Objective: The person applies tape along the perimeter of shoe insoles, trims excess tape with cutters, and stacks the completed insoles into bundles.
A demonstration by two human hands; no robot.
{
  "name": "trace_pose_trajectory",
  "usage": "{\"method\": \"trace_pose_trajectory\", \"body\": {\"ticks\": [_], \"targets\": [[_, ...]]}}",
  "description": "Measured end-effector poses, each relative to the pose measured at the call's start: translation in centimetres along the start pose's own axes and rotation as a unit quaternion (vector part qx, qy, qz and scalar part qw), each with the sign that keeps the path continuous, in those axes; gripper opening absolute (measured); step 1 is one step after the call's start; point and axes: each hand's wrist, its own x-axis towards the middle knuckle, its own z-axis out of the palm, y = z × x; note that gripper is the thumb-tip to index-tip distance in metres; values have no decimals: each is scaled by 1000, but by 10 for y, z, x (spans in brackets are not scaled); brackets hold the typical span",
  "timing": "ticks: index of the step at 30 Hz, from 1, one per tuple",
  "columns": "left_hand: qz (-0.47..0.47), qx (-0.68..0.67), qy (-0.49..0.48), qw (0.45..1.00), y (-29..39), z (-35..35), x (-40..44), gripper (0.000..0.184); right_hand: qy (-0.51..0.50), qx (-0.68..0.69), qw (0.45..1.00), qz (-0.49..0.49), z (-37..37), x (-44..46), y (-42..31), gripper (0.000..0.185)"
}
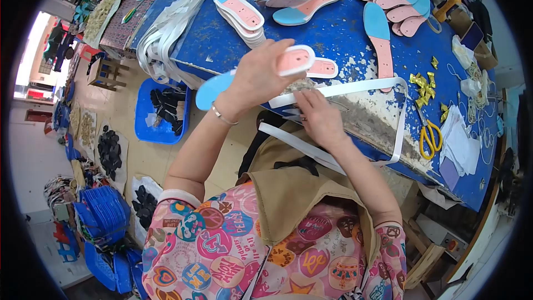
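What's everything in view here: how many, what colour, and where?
Worktable: one, worn blue, ahead
Held insoles: apparently two, pink and blue, above table's edge
Other insoles: many, pink and blue, on table
Long strip: one, white, looped along table's near edge
Strip bundle: one, white, table's left
Scissors: one, yellow-handled, table's right
Small pieces: several, gold, beyond scissors
Tub: one, blue, floor at left
Stool: one, brown, farther left
Baskets: stacked, count unclear, blue, lower left
Shirt: one, pink patterned, worn
Left hand: one, bare, on held insoles
Right hand: one, bare, at long strip
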Motion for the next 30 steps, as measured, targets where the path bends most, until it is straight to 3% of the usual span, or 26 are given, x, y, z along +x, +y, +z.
{"method": "trace_pose_trajectory", "body": {"ticks": [1, 3, 5, 7, 9, 10, 11, 12, 13, 14, 15, 17, 19, 21, 23, 25, 27, 29, 30], "targets": [[37, 86, -13, 996, -2, 7, 4, 49, 0, -5, 1000, 0, 2, -4, 0, 44], [38, 71, -15, 997, -10, 27, 11, 54, -53, -5, 998, 27, 1, -11, 0, 40], [93, 130, -30, 987, -16, 44, 18, 57, -33, -12, 999, 7, -3, -20, 7, 37], [86, 135, -70, 985, -31, 63, 21, 65, 121, 86, 989, -22, -31, -25, 6, 38], [81, 118, -124, 982, -40, 75, 22, 72, 165, 191, 966, 60, -84, -36, 10, 43], [114, 77, -133, 982, -51, 84, 20, 77, 244, 235, 940, 41, -109, -41, 20, 43], [119, 70, -132, 982, -49, 87, 23, 77, 283, 188, 937, 85, -148, -55, 25, 38], [142, 66, -109, 982, -46, 90, 26, 74, 470, 410, 764, 166, -172, -72, 34, 21], [165, 62, -86, 981, -42, 92, 29, 72, 482, 45, 825, 292, -209, -81, 36, 11], [159, 60, -94, 981, -33, 91, 35, 68, 583, 111, 766, 249, -243, -87, 43, 17], [165, 56, -91, 980, -27, 95, 44, 68, 531, 144, 825, 132, -276, -100, 40, 19], [212, 70, -76, 972, -15, 104, 61, 61, 563, 232, 785, 113, -321, -120, 23, 20], [240, 64, -53, 967, -4, 116, 84, 54, 542, 150, 824, 73, -336, -126, 5, 17], [275, 93, -31, 956, 5, 130, 112, 48, 479, 258, 839, 20, -340, -138, 0, 16], [292, 99, -21, 951, 9, 148, 138, 45, 487, 336, 806, 27, -333, -140, -7, 19], [316, 169, -33, 933, 13, 166, 160, 44, 460, 299, 834, 59, -324, -141, -8, 25], [327, 198, -54, 922, 13, 176, 173, 51, 375, 333, 862, 66, -317, -146, -6, 23], [342, 267, -99, 896, 9, 190, 182, 62, 363, 284, 882, 98, -307, -144, -8, 18], [334, 281, -125, 891, 9, 192, 184, 72, 380, 308, 864, 119, -300, -142, -10, 15]]}}
